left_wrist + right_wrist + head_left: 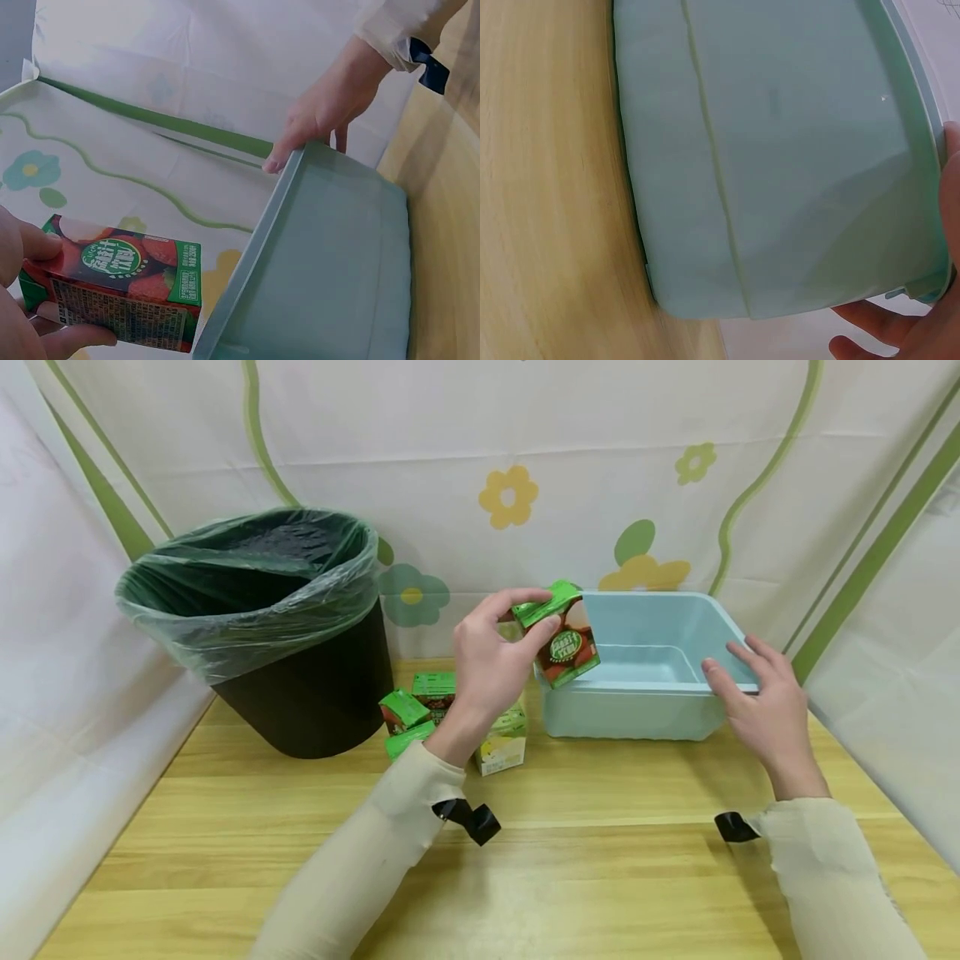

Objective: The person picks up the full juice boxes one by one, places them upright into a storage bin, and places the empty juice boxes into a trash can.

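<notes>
My left hand [491,647] has a juice carton [567,647] pinched between thumb and fingers, up by the near-left corner of the blue tub [637,687]. My right hand [772,718] is spread at the near-right corner; can't tell how hard it presses. Imo pinch lightly so the carton doesn't buckle, and keep it clear of the rim. Left wrist cam catches the fine-print panel [120,315] head view misses; only head view gets the lined bin [322,693] and other cartons [405,710].
</notes>
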Tool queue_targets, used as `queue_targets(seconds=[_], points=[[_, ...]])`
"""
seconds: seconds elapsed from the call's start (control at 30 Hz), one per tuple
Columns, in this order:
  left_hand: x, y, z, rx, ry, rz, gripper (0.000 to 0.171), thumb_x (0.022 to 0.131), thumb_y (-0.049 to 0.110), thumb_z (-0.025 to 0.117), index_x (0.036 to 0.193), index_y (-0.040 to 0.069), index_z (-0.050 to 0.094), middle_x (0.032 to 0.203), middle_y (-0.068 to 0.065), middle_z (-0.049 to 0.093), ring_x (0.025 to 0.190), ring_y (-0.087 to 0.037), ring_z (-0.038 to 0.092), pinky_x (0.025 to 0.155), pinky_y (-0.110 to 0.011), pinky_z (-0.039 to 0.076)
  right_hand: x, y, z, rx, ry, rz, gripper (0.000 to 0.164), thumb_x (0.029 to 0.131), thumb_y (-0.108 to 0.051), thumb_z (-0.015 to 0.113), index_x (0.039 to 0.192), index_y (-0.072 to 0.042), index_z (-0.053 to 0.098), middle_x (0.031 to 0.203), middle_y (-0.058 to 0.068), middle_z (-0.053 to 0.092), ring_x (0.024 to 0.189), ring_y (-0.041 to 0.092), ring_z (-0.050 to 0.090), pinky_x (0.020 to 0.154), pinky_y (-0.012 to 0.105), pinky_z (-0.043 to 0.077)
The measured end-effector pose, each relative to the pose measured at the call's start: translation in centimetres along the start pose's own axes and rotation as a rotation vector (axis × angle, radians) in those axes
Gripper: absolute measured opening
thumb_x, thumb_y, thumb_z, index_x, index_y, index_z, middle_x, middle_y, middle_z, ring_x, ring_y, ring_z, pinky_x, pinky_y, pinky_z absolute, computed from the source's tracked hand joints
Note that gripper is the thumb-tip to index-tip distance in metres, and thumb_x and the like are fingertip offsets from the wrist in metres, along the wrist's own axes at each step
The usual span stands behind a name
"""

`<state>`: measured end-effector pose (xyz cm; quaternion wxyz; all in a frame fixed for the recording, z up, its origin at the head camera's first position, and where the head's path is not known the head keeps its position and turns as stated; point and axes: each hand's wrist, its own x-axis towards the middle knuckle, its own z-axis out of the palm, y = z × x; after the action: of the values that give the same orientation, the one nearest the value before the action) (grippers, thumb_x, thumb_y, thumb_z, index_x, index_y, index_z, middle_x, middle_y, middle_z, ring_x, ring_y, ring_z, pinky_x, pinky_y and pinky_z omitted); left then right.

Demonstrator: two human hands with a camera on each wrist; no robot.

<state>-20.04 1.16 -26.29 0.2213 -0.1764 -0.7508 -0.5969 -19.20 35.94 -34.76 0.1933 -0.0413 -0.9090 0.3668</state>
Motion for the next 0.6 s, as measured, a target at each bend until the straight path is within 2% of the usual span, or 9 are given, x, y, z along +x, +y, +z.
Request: queue_targets(seconds=[0.1,0.2,0.37,0.6], points=[[0.5,-0.1,0.6,-0.015,0.01,-0.038,0.023,0.096,0.023,0.081,0.119,0.021,0.079,0.122,0.004,0.075,0.097,-0.015,0.062,0.049,-0.024,0.033,0.0,0.0,0.0,0.001,0.004,0.0,0.07,0.107,-0.051,0.054,0.162,-0.009,0.043,0.179,0.008,0.019,0.164,0.049,0.013,0.125,0.078,0.008],[1.0,-0.2,1.4,-0.036,0.025,-0.075,0.023,0.095,0.022,0.081,0.118,0.021,0.08,0.122,0.005,0.076,0.102,-0.013,0.064,0.052,-0.023,0.04,0.1,0.0,0.1,-0.001,0.008,0.0,0.07,0.107,-0.051,0.054,0.162,-0.01,0.044,0.179,0.008,0.02,0.163,0.049,0.014,0.126,0.077,0.008],[1.9,-0.7,2.8,-0.067,0.054,-0.142,0.022,0.094,0.021,0.082,0.116,0.02,0.079,0.116,0.003,0.076,0.098,-0.014,0.066,0.065,-0.02,0.053,0.2,0.0,0.2,0.0,0.005,0.007,0.069,0.107,-0.052,0.054,0.162,-0.011,0.044,0.179,0.006,0.019,0.164,0.048,0.013,0.125,0.078,0.008],[2.8,-1.6,4.8,-0.042,0.057,-0.188,0.022,0.095,0.023,0.082,0.116,0.022,0.079,0.117,0.003,0.075,0.086,-0.015,0.061,0.061,-0.019,0.049,0.0,-0.1,0.0,0.018,0.017,0.003,0.068,0.107,-0.05,0.055,0.161,-0.01,0.046,0.179,0.006,0.021,0.164,0.046,0.014,0.126,0.076,0.012]])
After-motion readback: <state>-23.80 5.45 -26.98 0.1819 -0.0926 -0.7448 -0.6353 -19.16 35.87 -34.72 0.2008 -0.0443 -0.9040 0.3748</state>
